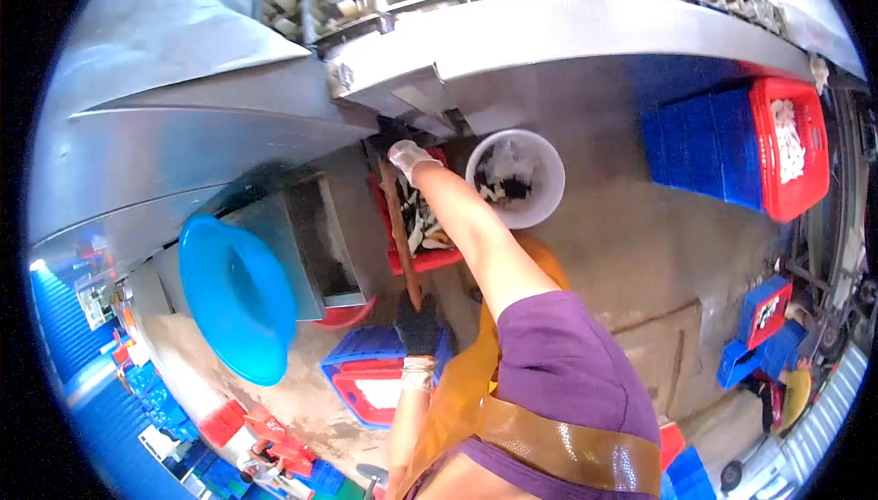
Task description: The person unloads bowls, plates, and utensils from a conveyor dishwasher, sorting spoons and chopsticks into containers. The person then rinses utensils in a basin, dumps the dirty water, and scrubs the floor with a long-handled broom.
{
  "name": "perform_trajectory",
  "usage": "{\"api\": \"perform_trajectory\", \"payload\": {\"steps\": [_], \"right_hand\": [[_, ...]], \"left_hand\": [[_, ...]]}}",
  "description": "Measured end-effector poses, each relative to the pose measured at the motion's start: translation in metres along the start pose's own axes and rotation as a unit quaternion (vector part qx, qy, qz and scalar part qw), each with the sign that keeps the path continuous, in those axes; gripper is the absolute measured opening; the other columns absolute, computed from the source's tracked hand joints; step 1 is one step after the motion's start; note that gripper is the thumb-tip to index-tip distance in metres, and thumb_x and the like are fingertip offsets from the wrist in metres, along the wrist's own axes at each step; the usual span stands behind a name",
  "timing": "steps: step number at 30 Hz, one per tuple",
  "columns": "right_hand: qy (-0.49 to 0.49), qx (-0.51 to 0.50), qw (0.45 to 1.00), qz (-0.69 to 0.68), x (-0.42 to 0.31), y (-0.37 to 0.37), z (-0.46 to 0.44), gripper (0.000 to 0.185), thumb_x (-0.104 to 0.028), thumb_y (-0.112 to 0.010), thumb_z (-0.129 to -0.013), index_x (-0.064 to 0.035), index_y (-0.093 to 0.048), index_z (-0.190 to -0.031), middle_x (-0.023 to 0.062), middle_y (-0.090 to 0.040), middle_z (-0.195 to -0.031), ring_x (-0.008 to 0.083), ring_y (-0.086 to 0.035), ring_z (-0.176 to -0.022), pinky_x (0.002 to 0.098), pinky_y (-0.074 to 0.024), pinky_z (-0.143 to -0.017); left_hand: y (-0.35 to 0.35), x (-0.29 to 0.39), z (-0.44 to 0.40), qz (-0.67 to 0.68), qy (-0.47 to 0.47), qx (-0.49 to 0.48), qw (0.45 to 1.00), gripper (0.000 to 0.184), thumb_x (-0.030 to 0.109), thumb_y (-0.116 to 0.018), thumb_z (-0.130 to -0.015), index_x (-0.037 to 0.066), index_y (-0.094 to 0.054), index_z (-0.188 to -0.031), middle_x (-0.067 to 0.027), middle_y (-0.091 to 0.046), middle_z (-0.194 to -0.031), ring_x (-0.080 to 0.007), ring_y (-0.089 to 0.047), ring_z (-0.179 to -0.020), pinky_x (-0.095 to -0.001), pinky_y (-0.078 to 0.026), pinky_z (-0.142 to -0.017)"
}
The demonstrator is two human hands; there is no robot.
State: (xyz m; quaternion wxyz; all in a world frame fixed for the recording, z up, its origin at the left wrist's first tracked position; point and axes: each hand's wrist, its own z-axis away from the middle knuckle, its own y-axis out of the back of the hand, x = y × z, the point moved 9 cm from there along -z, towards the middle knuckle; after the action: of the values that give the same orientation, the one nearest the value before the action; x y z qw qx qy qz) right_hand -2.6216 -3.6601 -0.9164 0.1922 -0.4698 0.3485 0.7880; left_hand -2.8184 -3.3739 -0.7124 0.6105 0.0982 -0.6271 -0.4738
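Note:
A long wooden handle (399,225) runs over a red crate (430,260) that holds dark and pale pieces. My left hand (418,324), in a dark glove, is closed around the handle's near end. Farther up, my right hand (410,160), in a pale glove, is closed at the far part of the handle, close to the steel machine. The far end of the handle is hard to make out in the dark there. Just right of my right hand stands a white bucket (552,180) with dark and pale bits inside.
A metal conveyor (585,29) crosses the top. A blue tub (233,299) and a steel trough (343,301) are at left. Near my left hand is a blue crate (343,354). Stacked blue crates (704,148) topped by a red crate (817,157) stand right. Other people are in the background.

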Motion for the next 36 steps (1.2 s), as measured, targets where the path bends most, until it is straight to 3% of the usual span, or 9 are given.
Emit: {"api": "perform_trajectory", "payload": {"steps": [3, 10, 16, 19, 21, 28, 30, 34, 36], "right_hand": [[0.170, -0.029, 0.985, -0.030, -0.027, 0.005, 0.019, 0.054, -0.033, -0.062, -0.072, -0.0045, -0.051, -0.116, 0.0217, -0.055, -0.112, 0.0357, -0.051, -0.107, 0.0390, -0.0393, -0.092], [-0.085, -0.148, 0.984, -0.050, 0.034, 0.022, 0.199, 0.046, -0.033, -0.059, -0.078, -0.0012, -0.050, -0.110, 0.0214, -0.060, -0.097, 0.0372, -0.057, -0.092, 0.0416, -0.0468, -0.072], [0.004, -0.124, 0.991, -0.041, 0.085, -0.005, 0.306, 0.037, -0.026, -0.062, -0.078, -0.0008, -0.048, -0.101, 0.0182, -0.058, -0.080, 0.0319, -0.060, -0.073, 0.0403, -0.0469, -0.064], [0.105, -0.051, 0.992, 0.045, 0.058, 0.005, 0.280, 0.031, -0.020, -0.063, -0.078, -0.0011, -0.047, -0.096, 0.0163, -0.056, -0.075, 0.0278, -0.058, -0.067, 0.0380, -0.0458, -0.057], [-0.071, -0.155, 0.948, -0.268, 0.024, 0.004, 0.266, 0.022, -0.021, -0.059, -0.083, -0.0025, -0.048, -0.086, 0.0081, -0.054, -0.073, 0.0196, -0.053, -0.066, 0.0350, -0.0441, -0.057], [0.248, -0.081, 0.951, 0.167, -0.024, -0.005, 0.114, 0.043, -0.024, -0.046, -0.087, -0.0009, -0.043, -0.124, 0.0175, -0.044, -0.127, 0.0302, -0.042, -0.114, 0.0364, -0.0366, -0.094], [0.437, -0.106, 0.814, 0.367, 0.001, -0.045, 0.029, 0.033, -0.024, -0.043, -0.087, -0.0019, -0.060, -0.103, 0.0198, -0.061, -0.097, 0.0377, -0.054, -0.093, 0.0405, -0.0401, -0.087], [0.098, -0.072, 0.992, 0.029, -0.018, 0.000, -0.008, 0.026, -0.027, -0.049, -0.086, -0.0038, -0.062, -0.091, 0.0144, -0.062, -0.078, 0.0255, -0.060, -0.067, 0.0355, -0.0479, -0.060], [0.275, -0.063, 0.880, 0.382, -0.047, -0.007, 0.005, 0.025, -0.027, -0.049, -0.087, -0.0049, -0.061, -0.087, 0.0124, -0.061, -0.072, 0.0231, -0.060, -0.065, 0.0359, -0.0476, -0.057]], "left_hand": [[-0.014, -0.044, 0.023, -0.028, 0.030, 0.002, 0.999, 0.026, 0.018, -0.063, -0.075, -0.001, -0.056, -0.091, -0.0169, -0.056, -0.074, -0.0246, -0.056, -0.066, -0.0362, -0.044, -0.062], [0.007, -0.120, 0.164, -0.034, 0.232, -0.052, 0.971, 0.029, 0.021, -0.063, -0.075, 0.002, -0.056, -0.095, -0.0177, -0.059, -0.079, -0.0312, -0.058, -0.072, -0.0382, -0.045, -0.064], [-0.011, -0.240, 0.307, 0.016, 0.297, -0.043, 0.954, 0.036, 0.021, -0.066, -0.073, 0.003, -0.057, -0.104, -0.0161, -0.063, -0.089, -0.0312, -0.060, -0.080, -0.0359, -0.048, -0.070], [0.000, -0.193, 0.253, -0.125, 0.141, 0.012, 0.982, 0.027, 0.019, -0.058, -0.079, 0.003, -0.057, -0.100, -0.0213, -0.059, -0.080, -0.0373, -0.057, -0.073, -0.0435, -0.045, -0.063], [0.017, -0.135, 0.180, -0.082, 0.052, 0.057, 0.994, 0.030, 0.020, -0.059, -0.076, 0.001, -0.058, -0.099, -0.0217, -0.060, -0.082, -0.0383, -0.058, -0.075, -0.0432, -0.046, -0.064], [-0.033, -0.143, 0.048, 0.092, 0.090, 0.060, 0.990, 0.024, 0.025, -0.060, -0.075, 0.008, -0.058, -0.092, -0.0184, -0.061, -0.077, -0.0375, -0.059, -0.074, -0.0441, -0.047, -0.063], [-0.046, -0.139, 0.024, 0.139, 0.064, 0.114, 0.982, 0.022, 0.027, -0.059, -0.076, 0.009, -0.058, -0.088, -0.0177, -0.061, -0.076, -0.0377, -0.058, -0.071, -0.0449, -0.047, -0.063], [-0.057, -0.124, -0.022, 0.156, 0.074, 0.064, 0.983, 0.020, 0.026, -0.060, -0.076, 0.008, -0.057, -0.083, -0.0174, -0.061, -0.079, -0.0367, -0.058, -0.072, -0.0446, -0.046, -0.063], [-0.073, -0.141, -0.039, 0.197, 0.056, 0.073, 0.976, 0.020, 0.025, -0.061, -0.074, 0.008, -0.058, -0.083, -0.0174, -0.060, -0.078, -0.0363, -0.058, -0.072, -0.0445, -0.046, -0.063]]}}
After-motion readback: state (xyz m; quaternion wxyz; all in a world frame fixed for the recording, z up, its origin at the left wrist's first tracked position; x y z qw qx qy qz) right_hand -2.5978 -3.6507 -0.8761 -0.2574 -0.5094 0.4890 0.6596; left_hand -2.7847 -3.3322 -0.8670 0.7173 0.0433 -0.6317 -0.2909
